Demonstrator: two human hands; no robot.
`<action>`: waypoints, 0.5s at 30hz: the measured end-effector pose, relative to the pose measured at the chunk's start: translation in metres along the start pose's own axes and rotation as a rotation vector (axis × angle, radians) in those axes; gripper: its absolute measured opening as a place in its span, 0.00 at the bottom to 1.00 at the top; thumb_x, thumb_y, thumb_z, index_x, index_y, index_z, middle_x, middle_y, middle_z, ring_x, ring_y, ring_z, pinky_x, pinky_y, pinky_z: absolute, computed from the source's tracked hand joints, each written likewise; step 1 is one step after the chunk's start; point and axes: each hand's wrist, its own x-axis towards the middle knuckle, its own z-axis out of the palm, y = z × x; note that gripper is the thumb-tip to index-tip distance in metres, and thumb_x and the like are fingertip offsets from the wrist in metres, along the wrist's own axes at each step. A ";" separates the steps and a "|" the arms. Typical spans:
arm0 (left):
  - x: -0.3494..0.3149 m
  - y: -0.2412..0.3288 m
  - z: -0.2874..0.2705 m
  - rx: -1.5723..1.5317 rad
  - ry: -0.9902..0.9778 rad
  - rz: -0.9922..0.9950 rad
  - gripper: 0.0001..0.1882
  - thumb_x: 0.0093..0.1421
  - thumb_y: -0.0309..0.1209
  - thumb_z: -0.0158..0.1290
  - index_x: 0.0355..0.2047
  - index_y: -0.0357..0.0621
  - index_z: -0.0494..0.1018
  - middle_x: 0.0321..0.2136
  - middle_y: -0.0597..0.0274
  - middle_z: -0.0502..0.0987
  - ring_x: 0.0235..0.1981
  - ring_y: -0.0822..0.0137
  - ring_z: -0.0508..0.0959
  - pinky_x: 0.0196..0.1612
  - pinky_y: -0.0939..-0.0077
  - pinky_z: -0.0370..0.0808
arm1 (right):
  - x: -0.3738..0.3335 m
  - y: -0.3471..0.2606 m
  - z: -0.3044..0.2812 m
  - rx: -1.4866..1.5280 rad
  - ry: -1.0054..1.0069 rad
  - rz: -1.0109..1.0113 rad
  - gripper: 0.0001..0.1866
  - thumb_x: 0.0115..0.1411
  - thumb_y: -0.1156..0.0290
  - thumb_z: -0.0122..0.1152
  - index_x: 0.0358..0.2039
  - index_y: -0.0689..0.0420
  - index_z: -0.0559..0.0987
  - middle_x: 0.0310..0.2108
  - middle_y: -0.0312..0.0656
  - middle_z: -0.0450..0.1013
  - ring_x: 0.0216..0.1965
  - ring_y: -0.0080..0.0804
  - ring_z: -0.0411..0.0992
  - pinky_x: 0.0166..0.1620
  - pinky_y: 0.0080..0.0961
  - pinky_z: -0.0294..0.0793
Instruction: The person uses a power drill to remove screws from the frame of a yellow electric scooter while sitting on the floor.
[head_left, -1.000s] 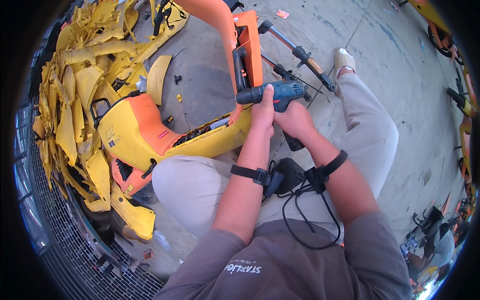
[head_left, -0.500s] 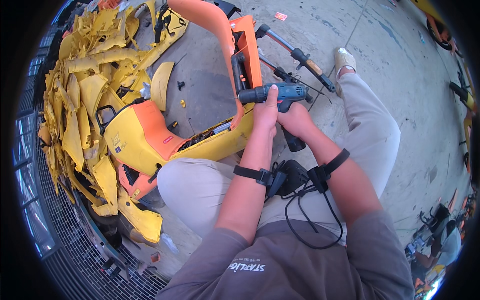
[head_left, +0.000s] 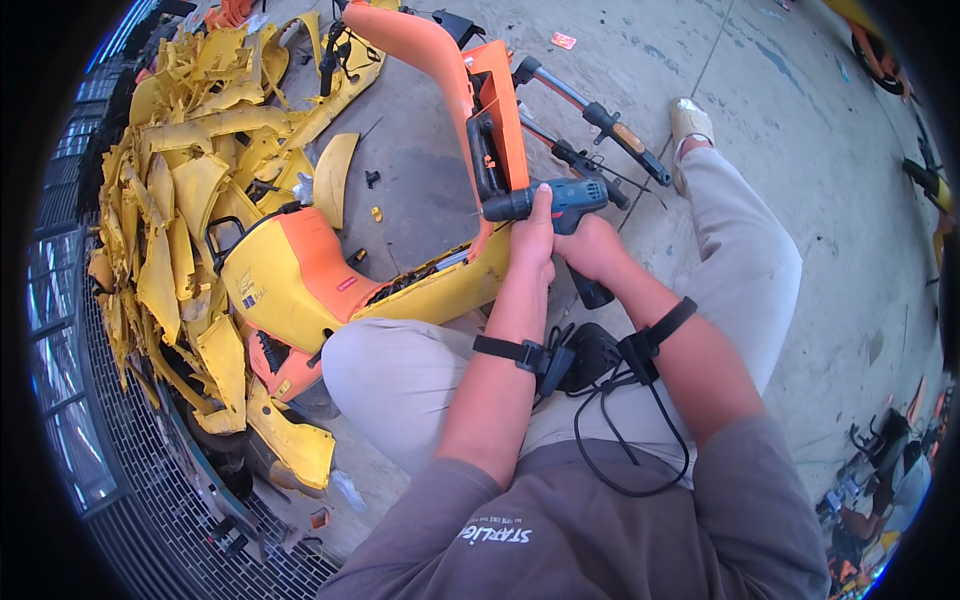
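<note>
Both my hands are on a dark blue-and-black cordless drill (head_left: pixel 574 192) in front of my lap. My right hand (head_left: pixel 592 246) wraps its grip, with the battery end sticking out below. Under the drill's front part is my left hand (head_left: pixel 532 236), its thumb laid up over the body. The chuck points left, close to the orange front panel of a yellow-and-orange scooter body (head_left: pixel 428 290). The tip of any bit is too small to make out. The scooter body lies on its side by my left knee, and two fork legs (head_left: pixel 606 118) stick out beyond its orange panel.
A high heap of broken yellow body panels (head_left: pixel 190 210) lies at the left. A curved yellow panel (head_left: pixel 335 180) and small dark and yellow bits are on the concrete floor (head_left: pixel 760 110). More scooters stand at the right edge; a person (head_left: pixel 868 510) is at the lower right.
The view has shifted slightly, so the scooter and the panel heap appear a little farther right. The drill stays in both hands, chuck still toward the orange panel.
</note>
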 end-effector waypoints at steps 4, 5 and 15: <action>-0.015 -0.001 -0.008 -0.119 -0.154 -0.036 0.31 0.62 0.51 0.59 0.51 0.34 0.73 0.45 0.57 0.78 0.45 0.66 0.79 0.51 0.69 0.75 | -0.029 -0.009 -0.011 -0.096 0.040 0.028 0.33 0.47 0.47 0.70 0.40 0.67 0.81 0.37 0.60 0.79 0.43 0.53 0.79 0.47 0.41 0.77; -0.021 0.005 -0.009 -0.159 -0.248 0.008 0.31 0.62 0.51 0.59 0.51 0.34 0.73 0.45 0.57 0.78 0.45 0.65 0.79 0.51 0.69 0.75 | -0.036 -0.013 -0.016 -0.078 0.064 -0.016 0.33 0.47 0.48 0.70 0.41 0.66 0.81 0.37 0.60 0.79 0.43 0.54 0.79 0.47 0.42 0.77; -0.061 0.043 -0.068 -0.222 -0.995 0.018 0.45 0.49 0.67 0.57 0.51 0.37 0.75 0.56 0.44 0.71 0.58 0.47 0.72 0.62 0.51 0.70 | -0.085 -0.030 -0.008 0.467 -0.600 -0.614 0.22 0.57 0.71 0.66 0.51 0.60 0.72 0.44 0.40 0.73 0.43 0.29 0.74 0.52 0.31 0.72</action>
